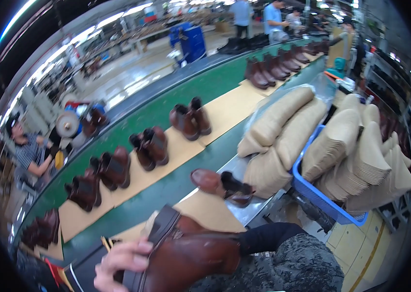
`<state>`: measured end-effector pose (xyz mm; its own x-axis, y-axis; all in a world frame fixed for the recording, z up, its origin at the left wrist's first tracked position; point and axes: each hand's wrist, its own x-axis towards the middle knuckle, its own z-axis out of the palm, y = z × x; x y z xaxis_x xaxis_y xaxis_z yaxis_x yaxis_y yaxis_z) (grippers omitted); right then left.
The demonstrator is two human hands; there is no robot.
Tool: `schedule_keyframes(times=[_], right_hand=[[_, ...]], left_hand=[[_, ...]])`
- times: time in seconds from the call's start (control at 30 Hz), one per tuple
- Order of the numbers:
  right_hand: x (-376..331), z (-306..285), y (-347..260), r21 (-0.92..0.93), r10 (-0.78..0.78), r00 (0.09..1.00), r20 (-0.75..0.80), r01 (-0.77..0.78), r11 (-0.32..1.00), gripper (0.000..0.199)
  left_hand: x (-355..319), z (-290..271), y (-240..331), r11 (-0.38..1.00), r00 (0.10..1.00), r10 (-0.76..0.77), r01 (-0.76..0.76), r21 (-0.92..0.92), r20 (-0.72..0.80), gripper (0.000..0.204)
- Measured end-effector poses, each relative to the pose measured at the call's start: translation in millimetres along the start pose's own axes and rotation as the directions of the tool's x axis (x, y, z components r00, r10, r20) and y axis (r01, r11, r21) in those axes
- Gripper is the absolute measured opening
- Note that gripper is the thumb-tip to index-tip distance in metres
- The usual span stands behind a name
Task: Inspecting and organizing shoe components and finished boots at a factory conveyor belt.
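A brown leather ankle boot (191, 253) lies tilted close in front of me, its dark sole edge turned up and to the left. My left hand (125, 260) grips it at the sole, thumb and fingers closed around the edge. From the right, my right forearm (266, 237) in a dark sleeve reaches to the boot's other end. The right hand is hidden by the boot or inside it; I cannot tell which. Beyond it, another brown boot (222, 185) lies on its side by the bench edge, its dark opening facing right. Brown paper (208, 211) is spread beneath.
A green conveyor belt (225, 87) runs diagonally, with pairs of brown boots (154, 146) standing on paper sheets. At right, a blue basket (315, 194) holds stacked tan paper forms (332, 143); more stacks (283, 117) lie beside it. A person (30, 151) sits across the belt.
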<state>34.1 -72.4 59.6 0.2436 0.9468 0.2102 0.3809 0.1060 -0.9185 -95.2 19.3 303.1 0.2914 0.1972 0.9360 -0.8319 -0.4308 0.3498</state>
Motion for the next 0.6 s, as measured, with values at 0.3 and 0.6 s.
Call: schedule_keyframes(times=[0.3, 0.6], right_hand=[[40.6, -15.0, -26.3, 0.192, 0.008, 0.965, 0.261, -0.06, 0.979, 0.082], [-4.1, -99.0, -130.8, 0.07, -0.202, 0.97, 0.135, 0.194, 0.978, 0.046]], left_hand=[[-24.9, -41.6, -42.7, 0.95, 0.98, -0.124, 0.162, -0.267, 0.153, 0.105], [-32.4, -57.4, -28.8, 0.922, 0.947, -0.296, 0.248, -0.298, -0.127, 0.112]])
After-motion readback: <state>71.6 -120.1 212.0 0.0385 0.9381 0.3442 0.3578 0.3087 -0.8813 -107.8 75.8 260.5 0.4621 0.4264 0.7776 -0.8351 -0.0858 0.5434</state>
